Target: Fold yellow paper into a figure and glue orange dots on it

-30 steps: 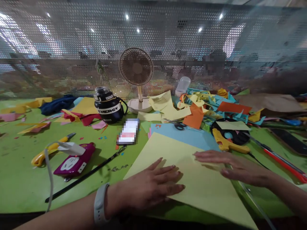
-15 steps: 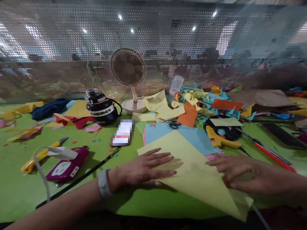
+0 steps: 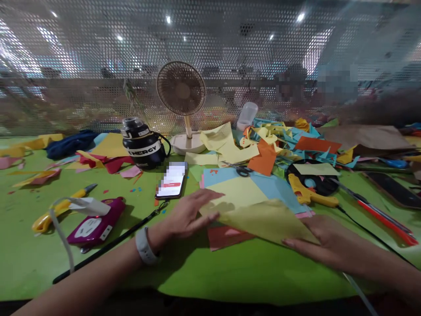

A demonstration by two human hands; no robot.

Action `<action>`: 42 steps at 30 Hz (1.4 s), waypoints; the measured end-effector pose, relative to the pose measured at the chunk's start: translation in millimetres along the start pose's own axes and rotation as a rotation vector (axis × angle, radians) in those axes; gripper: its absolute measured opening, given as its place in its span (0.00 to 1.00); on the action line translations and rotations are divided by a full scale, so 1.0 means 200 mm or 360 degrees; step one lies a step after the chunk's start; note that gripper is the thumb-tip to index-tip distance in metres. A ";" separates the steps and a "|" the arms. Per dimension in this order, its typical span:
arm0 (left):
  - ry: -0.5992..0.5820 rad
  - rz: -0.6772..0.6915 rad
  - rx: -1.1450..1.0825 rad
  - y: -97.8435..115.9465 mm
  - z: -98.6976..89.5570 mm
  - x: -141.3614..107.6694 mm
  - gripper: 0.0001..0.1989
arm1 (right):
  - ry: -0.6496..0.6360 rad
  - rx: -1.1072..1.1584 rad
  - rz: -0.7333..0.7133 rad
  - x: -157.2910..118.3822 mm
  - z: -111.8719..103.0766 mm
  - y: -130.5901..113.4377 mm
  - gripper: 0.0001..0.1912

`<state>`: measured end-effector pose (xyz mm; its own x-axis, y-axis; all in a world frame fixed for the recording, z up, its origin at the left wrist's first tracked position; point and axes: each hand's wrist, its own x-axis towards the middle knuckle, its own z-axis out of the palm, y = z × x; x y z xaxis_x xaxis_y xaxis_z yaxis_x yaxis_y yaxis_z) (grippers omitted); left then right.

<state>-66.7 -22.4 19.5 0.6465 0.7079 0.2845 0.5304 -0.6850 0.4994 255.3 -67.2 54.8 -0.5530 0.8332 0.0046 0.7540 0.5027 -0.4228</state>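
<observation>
Left to right. The left hand (image 3: 186, 215) was open, fingers and thumb parted at the left end of the yellow sheet (image 3: 253, 208); whether its fingertips pressed down could not be made out. The sheet, its near flap bent over, lay between the hands, partly over a blue sheet (image 3: 279, 193) and beside a pinkish-red paper (image 3: 226, 237). The right hand (image 3: 324, 239) gripped its right end, thumb to the near side.

Risks, as judged: a light left hold could let the sheet skew — cause, an uneven pull from the right. Friction could drag the papers beneath. A rightward sweep could snag the glue gun (image 3: 311, 195) cord.

Edges: phone (image 3: 173, 181) near the left fingers; scissors (image 3: 242, 170) beyond the sheet; red cutter (image 3: 384, 221) past the right hand. Best room — the near strip of green table (image 3: 230, 276).
</observation>
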 end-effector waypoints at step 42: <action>0.0457 -0.0852 -0.2019 0.02 0.14 0.16 0.18 | -0.0077 -0.0035 -0.0056 0.55 -0.09 -0.04 0.18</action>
<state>-28.1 -7.0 8.3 0.3121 0.9453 -0.0946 -0.2753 0.1852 0.9433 195.5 24.0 75.4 -0.5952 0.8032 -0.0247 0.7412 0.5369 -0.4030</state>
